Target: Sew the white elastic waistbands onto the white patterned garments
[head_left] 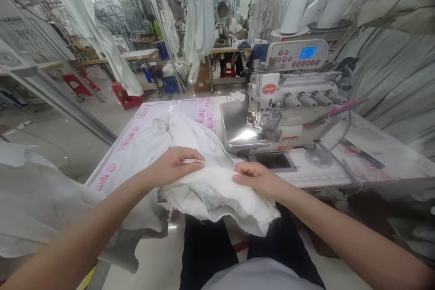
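A white garment [207, 190] lies bunched over the front edge of the sewing table [159, 111], part of it hanging above my lap. My left hand [178, 163] pinches its cloth between thumb and fingers. A short span to the right, my right hand [254, 176] grips the same cloth with curled fingers. Between the two hands the fabric runs as a folded band. Just beyond my right hand stands an overlock sewing machine [272, 99] with a shiny metal plate [243, 127]; the cloth lies short of its presser foot.
Thread cones [295, 11] stand behind the machine's control panel [297, 54]. A dark tool like tweezers or scissors [363, 154] lies on the right. White cloth [30, 199] hangs at left, more [199, 13] from above. A co-worker [227, 20] sits at another machine behind. Red stools [125, 95] stand left.
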A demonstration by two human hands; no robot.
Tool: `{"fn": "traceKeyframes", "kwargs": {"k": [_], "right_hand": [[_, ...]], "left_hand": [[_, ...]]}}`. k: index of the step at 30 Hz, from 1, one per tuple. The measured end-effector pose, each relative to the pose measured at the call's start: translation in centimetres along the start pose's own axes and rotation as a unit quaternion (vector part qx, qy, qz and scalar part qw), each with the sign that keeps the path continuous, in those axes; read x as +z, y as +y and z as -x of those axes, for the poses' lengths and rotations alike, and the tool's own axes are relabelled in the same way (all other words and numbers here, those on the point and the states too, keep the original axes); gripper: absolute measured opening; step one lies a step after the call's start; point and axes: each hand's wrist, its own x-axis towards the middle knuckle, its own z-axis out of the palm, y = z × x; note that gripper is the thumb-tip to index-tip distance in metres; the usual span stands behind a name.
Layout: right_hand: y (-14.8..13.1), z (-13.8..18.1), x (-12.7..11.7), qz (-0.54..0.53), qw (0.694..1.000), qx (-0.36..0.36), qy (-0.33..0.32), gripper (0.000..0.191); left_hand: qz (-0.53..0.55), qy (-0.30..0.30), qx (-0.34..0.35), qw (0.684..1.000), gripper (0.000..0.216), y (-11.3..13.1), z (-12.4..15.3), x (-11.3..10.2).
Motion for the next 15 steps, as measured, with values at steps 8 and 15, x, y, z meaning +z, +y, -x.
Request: {"fn": "traceKeyframes", "kwargs": {"k": [8,15], "right_hand": [[-0.4,-0.7,1.6,0.283,0.935,-0.102,0.186,0.028],[1.3,-1.9,1.4,-0.106,0.974,-0.001,0.199,0.04]], "left_hand": [[-0.186,0.095,0.024,0.978,0.023,0.7,-1.5,-3.7],[-0.373,0.108,0.152,0.909,0.023,4.6,-12.2,-0.2]]}}
